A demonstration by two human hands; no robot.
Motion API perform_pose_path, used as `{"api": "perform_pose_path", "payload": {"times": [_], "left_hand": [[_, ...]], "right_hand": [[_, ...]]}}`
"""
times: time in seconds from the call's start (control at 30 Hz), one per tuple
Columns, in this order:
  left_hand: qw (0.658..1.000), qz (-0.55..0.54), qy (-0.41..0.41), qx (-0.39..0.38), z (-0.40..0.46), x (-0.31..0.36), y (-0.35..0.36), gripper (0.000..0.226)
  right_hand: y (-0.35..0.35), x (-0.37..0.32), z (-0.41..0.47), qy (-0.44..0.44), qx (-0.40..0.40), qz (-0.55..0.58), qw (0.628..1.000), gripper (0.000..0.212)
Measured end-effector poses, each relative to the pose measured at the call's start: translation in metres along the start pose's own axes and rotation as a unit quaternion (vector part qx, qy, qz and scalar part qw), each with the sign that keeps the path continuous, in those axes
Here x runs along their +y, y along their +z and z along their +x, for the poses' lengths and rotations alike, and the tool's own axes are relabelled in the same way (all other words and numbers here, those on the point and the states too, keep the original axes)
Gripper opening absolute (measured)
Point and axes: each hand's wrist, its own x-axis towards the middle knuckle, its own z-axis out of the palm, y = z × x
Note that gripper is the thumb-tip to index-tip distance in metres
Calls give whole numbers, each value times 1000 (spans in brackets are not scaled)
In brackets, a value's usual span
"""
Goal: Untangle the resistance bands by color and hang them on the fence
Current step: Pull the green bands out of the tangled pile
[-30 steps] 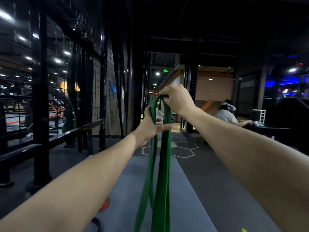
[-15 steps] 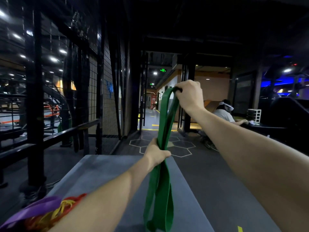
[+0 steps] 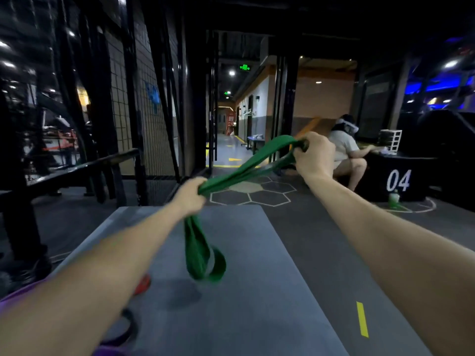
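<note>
A green resistance band (image 3: pixel 246 168) stretches between both hands above a grey mat (image 3: pixel 246 304). My right hand (image 3: pixel 314 156) grips its upper end, out to the right. My left hand (image 3: pixel 191 195) grips the doubled band lower down, and its loose loops (image 3: pixel 205 263) dangle below that fist. Bits of red band (image 3: pixel 142 285), black band (image 3: pixel 128 327) and purple band (image 3: pixel 15 294) show under my left forearm, mostly hidden. The black mesh fence (image 3: pixel 133 98) with a horizontal rail (image 3: pixel 84 164) stands on the left.
A seated person (image 3: pixel 345 150) wearing a headset is at the right, beside a black box marked 04 (image 3: pixel 397 179) with a green bottle (image 3: pixel 393 199) at its foot. A corridor runs straight ahead. Dark floor with hexagon markings surrounds the mat.
My right hand has dropped and moved right, pulling the green band out at a slant. My left hand slid down the band and its loops now swing clear above the mat.
</note>
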Motion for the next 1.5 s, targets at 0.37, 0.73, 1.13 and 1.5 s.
{"api": "perform_pose_path", "payload": {"times": [0.37, 0.73, 1.13, 1.5], "left_hand": [[971, 237, -6, -33, 86, -115, 44, 51], [970, 183, -66, -148, 50, -191, 224, 55], [978, 81, 61, -180, 26, -212, 201, 46], [979, 50, 67, -184, 31, -213, 192, 41]], "right_hand": [[162, 117, -58, 228, -61, 129, 963, 32], [201, 259, -117, 279, -136, -50, 949, 36], [210, 233, -133, -112, -148, -290, 939, 46], [282, 166, -200, -95, -317, -130, 934, 25]]}}
